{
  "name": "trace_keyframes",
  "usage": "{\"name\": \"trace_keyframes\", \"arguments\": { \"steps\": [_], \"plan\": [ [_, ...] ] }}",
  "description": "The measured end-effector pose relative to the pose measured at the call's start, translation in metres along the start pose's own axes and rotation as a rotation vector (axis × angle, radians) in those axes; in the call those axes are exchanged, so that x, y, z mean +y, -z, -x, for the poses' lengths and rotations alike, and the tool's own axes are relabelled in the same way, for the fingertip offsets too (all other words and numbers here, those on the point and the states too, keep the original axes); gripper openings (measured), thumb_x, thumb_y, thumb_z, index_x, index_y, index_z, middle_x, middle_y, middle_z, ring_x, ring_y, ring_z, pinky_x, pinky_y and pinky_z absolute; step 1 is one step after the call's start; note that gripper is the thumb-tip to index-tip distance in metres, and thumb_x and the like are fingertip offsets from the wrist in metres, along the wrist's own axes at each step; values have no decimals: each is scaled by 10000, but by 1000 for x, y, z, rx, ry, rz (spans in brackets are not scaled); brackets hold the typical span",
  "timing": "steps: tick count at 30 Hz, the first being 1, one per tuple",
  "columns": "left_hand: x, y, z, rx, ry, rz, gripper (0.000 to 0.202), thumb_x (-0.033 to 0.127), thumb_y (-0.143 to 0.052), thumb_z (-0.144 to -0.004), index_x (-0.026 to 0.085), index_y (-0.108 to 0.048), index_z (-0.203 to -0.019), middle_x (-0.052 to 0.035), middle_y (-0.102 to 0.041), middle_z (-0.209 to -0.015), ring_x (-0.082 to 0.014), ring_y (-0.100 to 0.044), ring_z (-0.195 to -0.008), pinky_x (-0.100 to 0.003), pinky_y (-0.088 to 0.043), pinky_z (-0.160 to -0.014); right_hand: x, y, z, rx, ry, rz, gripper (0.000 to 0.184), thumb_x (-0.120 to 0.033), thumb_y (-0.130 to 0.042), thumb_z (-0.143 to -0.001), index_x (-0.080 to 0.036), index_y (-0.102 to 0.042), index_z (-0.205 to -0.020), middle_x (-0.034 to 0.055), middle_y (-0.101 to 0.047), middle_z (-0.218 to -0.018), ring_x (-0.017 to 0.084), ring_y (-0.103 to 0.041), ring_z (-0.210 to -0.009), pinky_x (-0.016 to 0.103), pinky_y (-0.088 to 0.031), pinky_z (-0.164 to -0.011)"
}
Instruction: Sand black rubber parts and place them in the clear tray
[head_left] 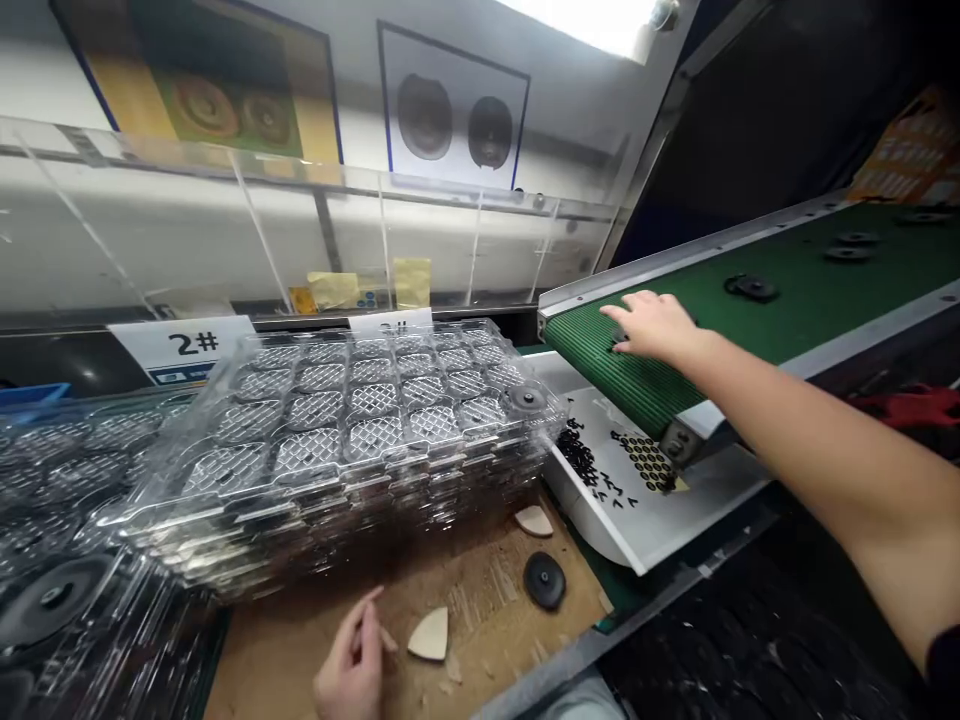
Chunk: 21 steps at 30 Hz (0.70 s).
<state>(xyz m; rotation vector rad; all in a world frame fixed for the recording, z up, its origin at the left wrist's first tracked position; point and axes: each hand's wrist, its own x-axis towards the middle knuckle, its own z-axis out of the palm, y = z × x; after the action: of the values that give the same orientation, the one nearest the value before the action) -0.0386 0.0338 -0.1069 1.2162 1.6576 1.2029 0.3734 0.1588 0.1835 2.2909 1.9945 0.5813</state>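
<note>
My left hand [352,665], its fingers curled together and nothing showing in them, is low over a brown board [487,660]. Just right of it lies a pale wedge-shaped piece [430,635]. A second pale wedge [534,520] and a black oval disc [544,580] with a small centre stud rest farther right on the board. My right hand [652,325] reaches across to the near end of the green conveyor belt [795,305]. Its fingers curve over a dark part [619,338], mostly hidden beneath the hand.
Stacked clear plastic trays [375,400] fill the middle, with one black disc [527,398] in a right-hand pocket. A white tray [622,535] under the belt end holds small black pieces and a dotted yellow sheet [649,463]. More black parts [752,287] lie along the belt.
</note>
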Motion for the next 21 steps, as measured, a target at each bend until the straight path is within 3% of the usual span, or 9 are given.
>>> {"name": "trace_keyframes", "arguments": {
  "steps": [2,5,9,11,13,16,19,21],
  "plan": [
    [-4,7,-5,119,60,70,507,600,-493,-761,188,-602,-1037,31,-538,-545,-151,-478,-473,-279,-414,-480,23,-10,-5,-15,-90,-8,337,-346,-562,-887,-166,-534,-1171,76,-545,-1202,226,-556,-1045,455,-457,-883],
    [-7,13,-7,200,84,170,557,650,-484,-733,180,-598,-1009,47,-521,-545,-130,-458,-476,-250,-391,-457,35,-14,-6,14,-153,-67,434,-387,-546,-885,-135,-491,-1234,109,-570,-1136,233,-577,-988,426,-468,-834],
    [-6,12,-5,150,71,216,519,609,-571,-708,164,-617,-971,47,-524,-541,-117,-453,-495,-245,-392,-480,18,7,4,198,-123,-199,736,-450,-478,-883,53,-268,-1377,296,-444,-1243,421,-361,-1218,517,-297,-949],
    [-5,11,-3,118,66,213,452,552,-564,-759,159,-607,-977,49,-520,-562,-110,-458,-503,-252,-402,-499,-1,20,24,231,-22,-300,767,-420,-571,-828,37,-294,-1378,297,-414,-1284,441,-296,-1251,538,-251,-984],
    [-4,10,3,88,73,211,376,488,-517,-826,154,-585,-985,44,-529,-610,-100,-469,-503,-256,-410,-498,-25,29,59,182,156,-418,706,-356,-688,-741,-68,-431,-1332,217,-494,-1250,391,-360,-1228,514,-275,-1003],
    [2,6,26,-14,97,215,413,501,-485,-825,150,-559,-1031,-15,-625,-742,-113,-532,-527,-261,-428,-476,-65,28,135,24,466,-616,646,-300,-773,-656,-241,-540,-1256,77,-622,-1140,284,-494,-1148,449,-342,-1003],
    [20,14,61,-236,102,192,539,494,-637,-663,179,-582,-1097,-130,-689,-1054,-187,-651,-686,-316,-512,-579,-104,8,212,-152,650,-817,682,-324,-807,-613,-274,-557,-1246,45,-658,-1124,224,-588,-1054,334,-459,-912],
    [40,38,85,-411,110,142,527,366,-762,-515,221,-666,-1012,-116,-689,-1126,-244,-681,-820,-367,-530,-736,-127,-10,251,-246,681,-934,686,-347,-810,-600,-261,-571,-1237,52,-656,-1159,221,-613,-1048,304,-484,-900]
  ]
}}
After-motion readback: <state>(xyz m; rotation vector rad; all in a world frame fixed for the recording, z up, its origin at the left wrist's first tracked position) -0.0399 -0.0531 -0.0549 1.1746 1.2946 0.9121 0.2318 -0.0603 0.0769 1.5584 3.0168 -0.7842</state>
